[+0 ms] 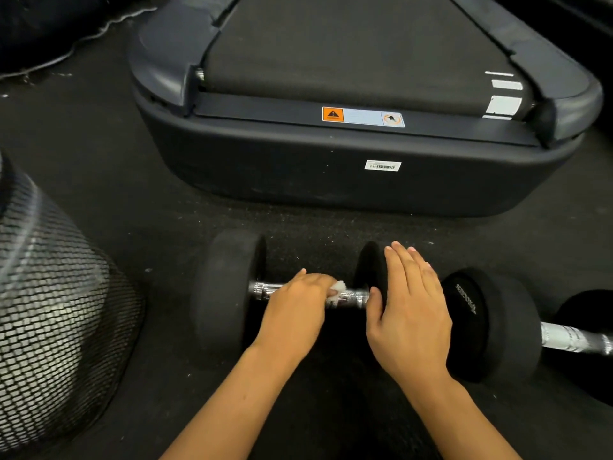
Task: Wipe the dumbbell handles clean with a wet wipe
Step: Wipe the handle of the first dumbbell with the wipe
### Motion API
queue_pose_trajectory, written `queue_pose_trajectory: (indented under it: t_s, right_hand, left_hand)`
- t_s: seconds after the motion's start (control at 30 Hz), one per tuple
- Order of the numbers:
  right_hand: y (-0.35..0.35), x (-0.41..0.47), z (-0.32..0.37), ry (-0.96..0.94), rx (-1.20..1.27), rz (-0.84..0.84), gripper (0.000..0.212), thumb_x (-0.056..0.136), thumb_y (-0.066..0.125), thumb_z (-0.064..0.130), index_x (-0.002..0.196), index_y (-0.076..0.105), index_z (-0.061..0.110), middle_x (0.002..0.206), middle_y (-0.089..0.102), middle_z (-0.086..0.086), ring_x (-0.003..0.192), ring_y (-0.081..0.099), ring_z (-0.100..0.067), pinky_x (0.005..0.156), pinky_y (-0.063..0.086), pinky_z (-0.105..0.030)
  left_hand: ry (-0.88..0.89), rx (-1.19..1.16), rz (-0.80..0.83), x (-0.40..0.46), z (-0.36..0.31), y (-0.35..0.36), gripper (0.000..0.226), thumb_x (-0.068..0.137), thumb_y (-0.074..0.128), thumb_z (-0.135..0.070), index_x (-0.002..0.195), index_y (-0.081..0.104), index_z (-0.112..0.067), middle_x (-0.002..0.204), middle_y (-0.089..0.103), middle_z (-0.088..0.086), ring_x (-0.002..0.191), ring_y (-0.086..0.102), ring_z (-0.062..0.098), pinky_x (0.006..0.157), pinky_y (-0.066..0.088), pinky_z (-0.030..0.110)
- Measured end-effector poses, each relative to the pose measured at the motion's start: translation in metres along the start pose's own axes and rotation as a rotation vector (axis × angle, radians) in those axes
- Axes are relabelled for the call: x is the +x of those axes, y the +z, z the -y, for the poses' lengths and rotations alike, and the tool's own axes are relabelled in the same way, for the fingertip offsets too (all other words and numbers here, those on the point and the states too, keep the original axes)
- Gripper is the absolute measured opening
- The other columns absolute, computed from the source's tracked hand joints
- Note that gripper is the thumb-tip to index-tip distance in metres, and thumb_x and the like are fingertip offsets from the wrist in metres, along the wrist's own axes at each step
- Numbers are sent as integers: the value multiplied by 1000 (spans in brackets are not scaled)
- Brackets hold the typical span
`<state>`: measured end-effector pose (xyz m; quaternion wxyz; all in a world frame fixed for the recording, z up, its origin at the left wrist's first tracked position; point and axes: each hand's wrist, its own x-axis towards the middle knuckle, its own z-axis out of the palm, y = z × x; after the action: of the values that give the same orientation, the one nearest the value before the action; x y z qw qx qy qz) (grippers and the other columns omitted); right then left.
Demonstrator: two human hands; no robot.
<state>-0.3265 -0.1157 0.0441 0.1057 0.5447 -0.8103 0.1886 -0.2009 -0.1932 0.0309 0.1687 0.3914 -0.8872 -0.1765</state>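
Note:
A black dumbbell (229, 287) with a chrome handle (355, 297) lies on the dark rubber floor in front of me. My left hand (295, 310) is closed around the middle of that handle, pressing a white wet wipe (339, 287) against it. My right hand (409, 313) rests flat, fingers together, on the dumbbell's right head, which it mostly hides. A second black dumbbell (491, 323) lies just to the right, its chrome handle (570, 340) bare and running off towards the frame's right edge.
A dark treadmill base (331, 174) with an orange warning label stands close behind the dumbbells. A black mesh wastebasket (56, 313) lies tipped at the left. The floor (132, 210) is speckled black rubber.

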Motion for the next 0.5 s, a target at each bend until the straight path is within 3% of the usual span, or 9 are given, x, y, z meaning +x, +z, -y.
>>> queue_pose_trajectory:
  t_s: [0.13, 0.3, 0.4, 0.5]
  right_hand:
    - [-1, 0, -1, -2, -1, -1, 54, 84, 43, 25, 133, 45, 3, 138, 47, -10, 133, 36, -24, 112, 21, -35]
    - [0, -2, -1, -3, 18, -13, 55, 85, 39, 27, 134, 45, 3, 138, 47, -10, 133, 36, -24, 112, 20, -34]
    - [0, -2, -2, -7, 13, -3, 55, 85, 40, 27, 134, 44, 3, 139, 46, -10, 134, 35, -23, 112, 19, -33]
    - [-1, -1, 0, -7, 16, -6, 55, 85, 41, 26, 134, 44, 3, 139, 47, -10, 133, 35, -23, 112, 19, -33]
  left_hand:
    - [-34, 83, 69, 6, 0, -8, 31, 91, 48, -13, 119, 54, -23, 114, 60, -5, 107, 55, 14, 89, 41, 27]
    - [-75, 142, 143, 10, 2, -11, 23, 88, 52, -12, 110, 54, -21, 110, 61, -1, 99, 60, 20, 79, 48, 32]
    - [-125, 136, 130, 4, 9, -15, 27, 89, 53, -13, 114, 54, -24, 114, 61, -3, 104, 58, 18, 84, 45, 30]
    - [-158, 141, 40, -4, 7, -13, 34, 94, 46, -16, 127, 49, -25, 123, 56, -5, 120, 48, 13, 102, 28, 21]
